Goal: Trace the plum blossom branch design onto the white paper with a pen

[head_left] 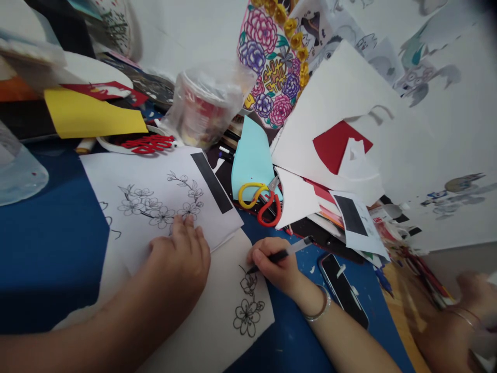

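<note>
My left hand (180,254) lies flat on a printed sheet (95,178) of outlined blossoms, its fingertips over the flowers. That sheet overlaps a larger drawing paper (225,282) beneath it. In my right hand (277,267) is a black pen (280,255) with a clear barrel, gripped between thumb and fingers. Its tip meets the drawing paper at the top of a hand-drawn flower branch (247,313) near the right edge. A bracelet circles my right wrist.
Scissors (266,211) with yellow and red handles lie beyond my right hand. A phone (342,290) rests right of my right wrist. Behind stand a bagged tub (202,111), yellow paper (93,115) and white card (334,93). A blurred limb (450,331) of another person shows at far right.
</note>
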`<action>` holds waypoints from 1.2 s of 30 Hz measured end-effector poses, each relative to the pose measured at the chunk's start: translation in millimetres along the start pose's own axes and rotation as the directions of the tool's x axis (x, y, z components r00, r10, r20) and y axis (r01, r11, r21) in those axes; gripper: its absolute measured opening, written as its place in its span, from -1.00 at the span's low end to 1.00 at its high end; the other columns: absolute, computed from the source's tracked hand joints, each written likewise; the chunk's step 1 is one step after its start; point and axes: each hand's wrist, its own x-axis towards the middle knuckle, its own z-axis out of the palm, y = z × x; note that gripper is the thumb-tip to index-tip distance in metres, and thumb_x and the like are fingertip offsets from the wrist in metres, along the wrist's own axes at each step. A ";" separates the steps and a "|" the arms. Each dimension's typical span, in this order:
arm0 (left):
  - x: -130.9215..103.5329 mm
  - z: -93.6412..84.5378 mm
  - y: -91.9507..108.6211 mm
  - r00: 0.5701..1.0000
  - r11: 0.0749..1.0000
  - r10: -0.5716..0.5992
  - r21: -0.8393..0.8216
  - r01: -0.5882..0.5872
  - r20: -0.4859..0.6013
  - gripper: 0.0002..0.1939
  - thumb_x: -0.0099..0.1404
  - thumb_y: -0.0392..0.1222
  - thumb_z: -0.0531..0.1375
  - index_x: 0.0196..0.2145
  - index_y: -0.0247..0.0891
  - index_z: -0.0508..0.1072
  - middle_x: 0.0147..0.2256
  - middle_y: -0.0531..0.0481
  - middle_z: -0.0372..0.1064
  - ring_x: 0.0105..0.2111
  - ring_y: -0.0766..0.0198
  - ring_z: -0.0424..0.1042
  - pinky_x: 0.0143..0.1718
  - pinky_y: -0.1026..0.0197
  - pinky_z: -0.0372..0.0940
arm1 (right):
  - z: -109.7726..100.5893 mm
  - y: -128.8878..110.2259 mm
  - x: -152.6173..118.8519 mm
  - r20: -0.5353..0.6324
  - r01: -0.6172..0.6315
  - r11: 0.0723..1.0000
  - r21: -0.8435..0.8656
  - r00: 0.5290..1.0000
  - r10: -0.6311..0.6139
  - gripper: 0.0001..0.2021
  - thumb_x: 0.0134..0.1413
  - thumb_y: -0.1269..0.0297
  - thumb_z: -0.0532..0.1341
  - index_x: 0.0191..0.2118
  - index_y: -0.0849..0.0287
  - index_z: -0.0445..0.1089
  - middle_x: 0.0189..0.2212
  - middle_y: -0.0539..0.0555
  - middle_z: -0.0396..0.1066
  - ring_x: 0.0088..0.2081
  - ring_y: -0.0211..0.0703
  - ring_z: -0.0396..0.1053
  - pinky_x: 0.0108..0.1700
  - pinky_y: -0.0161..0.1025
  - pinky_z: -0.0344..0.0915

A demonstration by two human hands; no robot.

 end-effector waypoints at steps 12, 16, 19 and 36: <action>-0.8 2.1 -2.5 0.999 0.999 0.026 -0.027 -0.027 -0.026 -0.62 0.04 -0.52 0.00 -0.25 -0.64 0.53 -0.20 -0.71 0.39 -0.22 -0.38 0.47 -0.63 0.07 0.28 | 2.2 -0.7 2.3 -0.055 0.037 0.999 0.038 0.998 -0.035 -0.62 0.12 0.35 0.13 -0.65 0.10 -0.01 -0.72 -0.10 0.12 -0.66 -0.33 0.13 -0.61 -0.35 0.14; -1.0 1.6 -3.9 0.999 0.999 0.015 -0.028 -0.016 -0.030 -0.61 0.02 -0.51 0.01 -0.25 -0.65 0.53 -0.20 -0.72 0.38 -0.24 -0.39 0.48 -0.63 0.06 0.28 | 2.5 -0.7 4.6 -0.056 0.041 0.999 0.025 0.998 -0.040 -0.64 0.11 0.36 0.13 -0.65 0.10 0.04 -0.71 -0.09 0.14 -0.65 -0.33 0.13 -0.61 -0.35 0.13; -1.9 1.5 -4.0 0.999 0.999 0.024 -0.034 -0.026 -0.040 -0.62 0.00 -0.48 0.03 -0.26 -0.66 0.53 -0.20 -0.73 0.38 -0.24 -0.39 0.48 -0.63 0.06 0.28 | 2.5 -1.0 5.0 -0.056 0.035 0.999 0.029 0.998 -0.033 -0.66 0.08 0.38 0.14 -0.65 0.10 0.06 -0.70 -0.08 0.17 -0.65 -0.33 0.15 -0.61 -0.35 0.15; -2.2 4.2 -2.6 0.999 0.999 0.041 0.010 -0.041 -0.017 -0.60 -0.02 -0.43 0.07 -0.23 -0.66 0.52 -0.18 -0.75 0.36 -0.22 -0.41 0.47 -0.62 0.06 0.26 | 3.4 2.6 5.2 -0.041 0.014 1.000 0.016 0.999 -0.014 -0.62 0.11 0.26 0.14 -0.67 0.09 0.04 -0.72 -0.07 0.15 -0.65 -0.31 0.13 -0.63 -0.33 0.14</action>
